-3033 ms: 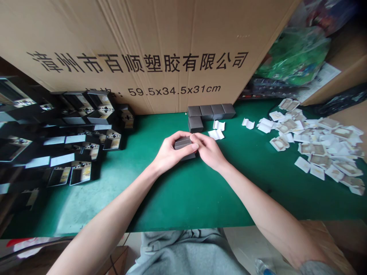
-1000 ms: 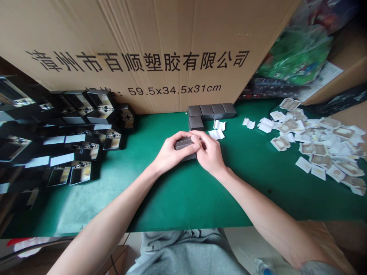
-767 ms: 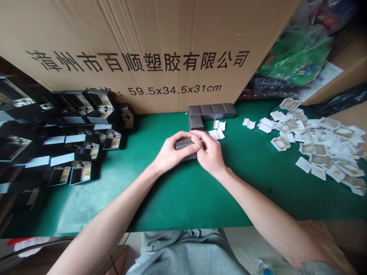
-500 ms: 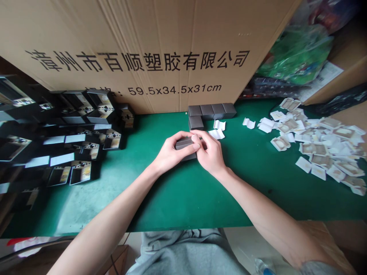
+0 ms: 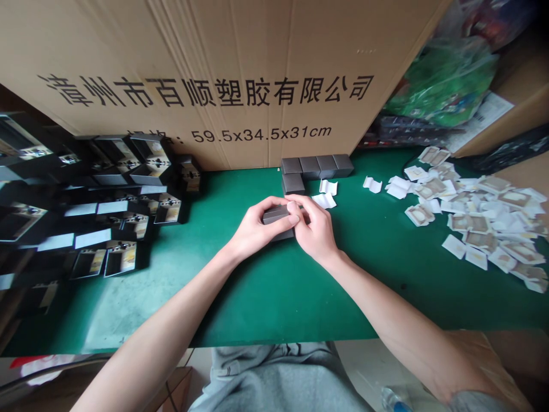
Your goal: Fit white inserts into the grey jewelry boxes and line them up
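A small dark box [image 5: 274, 215] sits on the green table between my two hands, its lid closed as far as its visible part shows. My left hand [image 5: 259, 226] wraps around its left side, thumb lying across the front. From the right, my right hand [image 5: 315, 226] grips the same box, its fingers meeting those of the left over the top. Just beyond them stand several closed dark boxes [image 5: 317, 166] in an L-shaped group. Two white folded paper pieces [image 5: 325, 200] lie close to my right fingers.
Many open dark boxes [image 5: 122, 257] are stacked along the left of the green table [image 5: 274, 303]. White and beige inserts [image 5: 484, 212] are heaped on the right. A large printed carton [image 5: 240, 51] walls off the back. Bagged items [image 5: 446, 80] fill the back right corner.
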A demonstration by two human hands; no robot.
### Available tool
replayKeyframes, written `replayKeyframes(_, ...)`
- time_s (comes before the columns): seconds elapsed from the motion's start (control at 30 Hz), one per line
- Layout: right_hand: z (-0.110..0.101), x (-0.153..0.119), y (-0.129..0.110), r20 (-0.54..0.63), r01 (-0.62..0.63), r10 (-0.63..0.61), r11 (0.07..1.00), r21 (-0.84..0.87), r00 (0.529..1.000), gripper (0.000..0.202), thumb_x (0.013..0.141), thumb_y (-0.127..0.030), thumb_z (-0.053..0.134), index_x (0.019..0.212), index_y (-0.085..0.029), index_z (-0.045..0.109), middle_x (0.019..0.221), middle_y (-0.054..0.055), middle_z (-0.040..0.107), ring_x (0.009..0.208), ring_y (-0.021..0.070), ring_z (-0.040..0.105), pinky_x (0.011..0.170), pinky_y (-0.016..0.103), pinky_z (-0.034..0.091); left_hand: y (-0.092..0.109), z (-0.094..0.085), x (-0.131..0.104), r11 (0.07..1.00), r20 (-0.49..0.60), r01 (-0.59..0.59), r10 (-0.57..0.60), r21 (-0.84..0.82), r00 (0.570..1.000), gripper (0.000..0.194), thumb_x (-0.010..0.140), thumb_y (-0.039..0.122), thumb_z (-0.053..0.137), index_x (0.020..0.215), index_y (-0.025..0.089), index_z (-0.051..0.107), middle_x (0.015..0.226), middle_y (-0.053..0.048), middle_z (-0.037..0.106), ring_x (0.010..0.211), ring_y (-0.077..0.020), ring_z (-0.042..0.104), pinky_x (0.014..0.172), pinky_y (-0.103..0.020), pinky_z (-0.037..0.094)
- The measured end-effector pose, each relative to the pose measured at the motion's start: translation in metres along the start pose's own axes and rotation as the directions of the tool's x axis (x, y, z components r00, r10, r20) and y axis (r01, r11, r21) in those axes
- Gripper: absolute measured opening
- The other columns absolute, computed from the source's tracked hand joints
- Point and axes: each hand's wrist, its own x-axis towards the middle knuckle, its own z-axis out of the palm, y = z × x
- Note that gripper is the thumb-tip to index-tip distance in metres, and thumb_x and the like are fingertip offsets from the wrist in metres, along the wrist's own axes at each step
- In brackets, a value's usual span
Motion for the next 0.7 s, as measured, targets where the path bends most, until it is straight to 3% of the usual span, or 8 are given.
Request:
replayKeyframes(0.37, -0.001, 0.002, 0.003, -0.022, -0.011, 0.01, 1.0, -0.014, 1.0, 0.028, 0.1, -0.04, 0.051, 0.109, -0.021, 0.069, 0.104, 0.007, 0.076, 0.08, 0.0174, 0.071, 0.065, 0.028, 0.058, -0.001, 0.0, -0.001, 1.0, -0.014, 0.001, 0.0, 0.013, 1.0, 0.045, 0.076, 0.05, 0.079, 0.107, 0.019, 0.069, 0.099, -0.003, 0.072, 0.084, -0.0172, 0.066, 0.075, -0.026, 0.053)
replayKeyframes(0.5, -0.003, 0.004, 0.004, -0.059, -0.007, 0.005, 1.0, -0.02, 0.998, 0.027, 0.1, -0.039, 0.052, 0.105, -0.02, 0.07, 0.101, 0.007, 0.076, 0.071, 0.0144, 0.069, 0.06, 0.026, 0.055, -0.001, 0.001, -0.001, 1.0, -0.047, -0.004, 0.005, 0.021, 0.999, 0.045, 0.076, 0.05, 0.079, 0.105, 0.018, 0.068, 0.097, -0.003, 0.072, 0.081, -0.0165, 0.066, 0.072, -0.026, 0.053)
replayKeyframes(0.7, -0.014, 0.013, 0.015, -0.188, 0.071, -0.111, 0.975, -0.211, 0.976, 0.022, 0.099, -0.034, 0.052, 0.102, -0.02, 0.069, 0.088, 0.005, 0.073, 0.067, 0.0148, 0.063, 0.063, 0.029, 0.053, -0.003, 0.0, 0.001, 0.996, -0.14, -0.079, 0.085, 0.048, 0.987, 0.046, 0.074, 0.047, 0.082, 0.108, 0.019, 0.065, 0.102, -0.004, 0.075, 0.092, -0.0195, 0.069, 0.084, -0.031, 0.056)
